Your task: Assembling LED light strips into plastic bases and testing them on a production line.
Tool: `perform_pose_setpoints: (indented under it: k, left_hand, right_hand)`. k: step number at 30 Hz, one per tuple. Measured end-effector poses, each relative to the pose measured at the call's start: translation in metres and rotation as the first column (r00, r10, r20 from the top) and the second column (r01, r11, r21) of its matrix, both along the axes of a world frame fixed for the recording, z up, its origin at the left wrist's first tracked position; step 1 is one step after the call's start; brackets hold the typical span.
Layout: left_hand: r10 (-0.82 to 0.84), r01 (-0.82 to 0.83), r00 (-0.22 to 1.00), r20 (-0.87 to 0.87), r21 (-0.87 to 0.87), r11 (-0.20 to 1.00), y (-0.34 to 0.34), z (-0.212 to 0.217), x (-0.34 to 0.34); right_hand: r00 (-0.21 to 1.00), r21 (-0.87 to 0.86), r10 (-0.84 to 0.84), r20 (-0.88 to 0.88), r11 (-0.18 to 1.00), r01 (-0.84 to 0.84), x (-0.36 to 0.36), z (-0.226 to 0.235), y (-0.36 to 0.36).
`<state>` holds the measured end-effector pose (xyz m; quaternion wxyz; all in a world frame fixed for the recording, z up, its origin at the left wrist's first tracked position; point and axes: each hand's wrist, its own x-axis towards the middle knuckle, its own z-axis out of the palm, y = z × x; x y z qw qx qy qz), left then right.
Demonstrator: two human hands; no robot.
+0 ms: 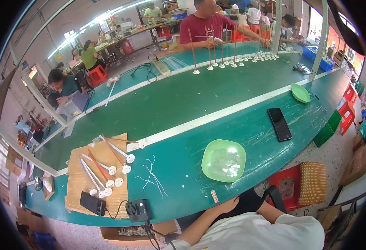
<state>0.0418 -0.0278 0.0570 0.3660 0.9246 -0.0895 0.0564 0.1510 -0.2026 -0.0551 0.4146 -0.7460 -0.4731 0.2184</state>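
Left hand (225,205) rests at the near edge of the green table (183,108), fingers loosely curled and holding nothing that shows; the forearm runs back to the white shirt at the bottom of the view. Whether the right hand is released or clenched cannot be told, since only the right forearm (274,210) is seen, its hand hidden behind the dark cloth at the lap. Nearest the left hand lies a small pale strip (214,196) on the table, just beside the fingertips. Beyond it sits a light green plate (210,150) holding small white round pieces (228,168). Left of the plate lie thin white wires (151,177), loose on the table. Farther left a cardboard sheet (79,183) carries several sticks with white round bases (108,171), lying flat. At the cardboard's near edge are a black box (92,203) and a small black fan unit (138,210) joined by cable. A black phone (279,124) lies to the right, well apart from the plate
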Motion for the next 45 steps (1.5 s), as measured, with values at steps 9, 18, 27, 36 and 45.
perform_pose_setpoints:
  k: [9,18,27,36,45]
  left_hand:
    - [-0.251,0.252,0.917,-0.309,-0.038,0.967,-0.024,0.011,0.017]
    - [-0.377,0.366,0.925,0.041,0.164,0.916,-0.039,-0.015,0.05]
    - [-0.324,0.285,0.941,-0.103,-0.281,0.916,-0.01,0.107,-0.044]
    - [-0.147,0.386,0.859,0.491,-0.43,0.816,0.066,0.297,-0.048]
    - [-0.366,0.487,0.8,0.475,-0.16,0.859,0.113,0.363,-0.131]
  right_hand:
    - [0.976,-0.498,0.047,-0.212,0.854,-0.149,-0.037,0.147,-0.113]
    - [0.992,-0.571,-0.079,0.103,0.812,0.124,-0.035,0.197,-0.1]
    - [0.999,-0.167,0.031,-0.009,0.985,-0.032,0.033,0.35,-0.07]
    - [0.895,0.306,-0.12,0.43,0.952,-0.019,0.138,0.323,0.054]
    - [0.888,0.27,0.017,0.46,0.95,-0.158,0.168,0.338,0.05]
